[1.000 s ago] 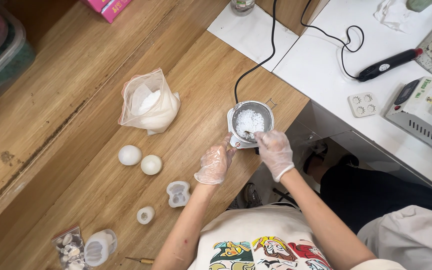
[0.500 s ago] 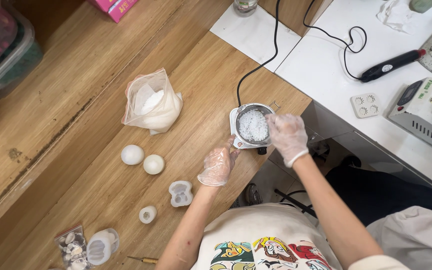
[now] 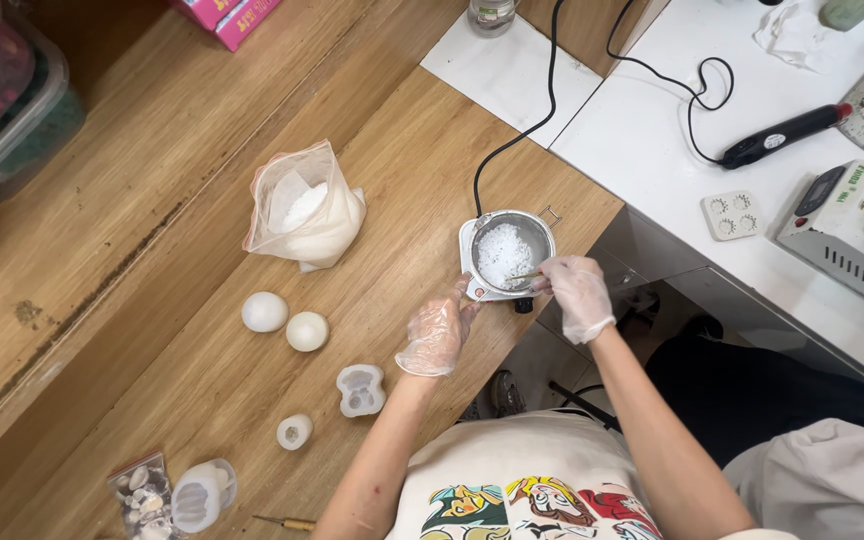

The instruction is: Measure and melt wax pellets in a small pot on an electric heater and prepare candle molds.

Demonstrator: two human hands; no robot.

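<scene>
Overhead view of a wooden worktable (image 3: 152,200). A small metal melting pot (image 3: 505,252) of white wax flakes sits on a compact white heater base near the table's right edge, its black power cord (image 3: 542,90) running away toward the top. The gloved right hand (image 3: 574,288) pinches a thin stirring stick (image 3: 524,276) whose tip dips into the flakes; the gloved left hand (image 3: 436,330) rests with loosely curled fingers touching the heater's front corner, gripping nothing. Judged good practice here: stir slowly, keep the stick low within the rim, and steady the base so no flakes spill. An open bag of wax flakes (image 3: 304,208), two white spheres (image 3: 285,320) and silicone moulds (image 3: 360,388) lie to the left.
</scene>
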